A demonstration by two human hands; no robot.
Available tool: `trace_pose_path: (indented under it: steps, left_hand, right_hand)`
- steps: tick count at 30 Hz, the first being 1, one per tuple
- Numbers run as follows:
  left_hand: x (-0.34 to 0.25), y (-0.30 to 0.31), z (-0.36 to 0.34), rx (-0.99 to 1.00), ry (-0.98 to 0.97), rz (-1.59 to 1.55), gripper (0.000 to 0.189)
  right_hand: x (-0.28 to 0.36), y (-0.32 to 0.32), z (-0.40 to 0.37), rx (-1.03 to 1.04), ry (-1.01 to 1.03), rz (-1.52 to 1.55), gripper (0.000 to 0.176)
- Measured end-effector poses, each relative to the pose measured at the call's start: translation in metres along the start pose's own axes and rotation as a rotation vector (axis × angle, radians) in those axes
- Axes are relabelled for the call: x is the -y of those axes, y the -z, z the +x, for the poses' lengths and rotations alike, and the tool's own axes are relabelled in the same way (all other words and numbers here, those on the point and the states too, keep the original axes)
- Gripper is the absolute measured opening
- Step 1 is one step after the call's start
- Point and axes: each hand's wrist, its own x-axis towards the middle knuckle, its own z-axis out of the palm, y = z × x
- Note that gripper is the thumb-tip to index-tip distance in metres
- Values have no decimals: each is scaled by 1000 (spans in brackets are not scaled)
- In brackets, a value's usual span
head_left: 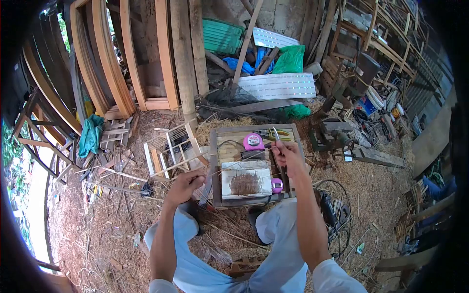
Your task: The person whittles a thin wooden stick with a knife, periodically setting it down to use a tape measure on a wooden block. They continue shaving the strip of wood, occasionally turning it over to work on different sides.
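My left hand [184,188] is closed in a pinch, left of a low wooden table [214,146]. From its fingers a thin bamboo-like strip [235,162] slants up to the right, toward my other hand. My right hand [289,158] is closed round a knife [276,134], its pale blade pointing up. Under the strip, a white block [246,168] with a brown, scraped patch lies on the tabletop. A pink tape measure [253,141] sits behind the block, and a smaller pink device [277,185] is at its right side.
A small slatted wooden frame [172,149] stands left of the table. Black cable and a dark power tool [328,209] lie on the right. Shavings cover the ground. A bench vise [337,134] is at the back right; wooden frames [139,58] lean behind.
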Motion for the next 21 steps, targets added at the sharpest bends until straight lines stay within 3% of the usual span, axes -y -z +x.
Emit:
trace_pose_path:
  steps: [5,10,12,15,21]
  left_hand:
    - [-1,-12,8,-45,-56,129,17]
    - [-24,-40,23,-29,-79,215,13]
    - [-19,-39,24,-29,-60,175,12]
    - [-21,-30,19,-32,-122,159,17]
    - [-2,1,3,66,-53,164,17]
  right_hand:
    - [-7,-16,-1,100,-70,74,27]
    - [-42,-68,-6,350,-177,-48,28]
    - [-43,-68,-3,325,-165,4,28]
    - [-34,-46,5,118,-119,-147,25]
    - [-3,15,4,71,-85,12,22]
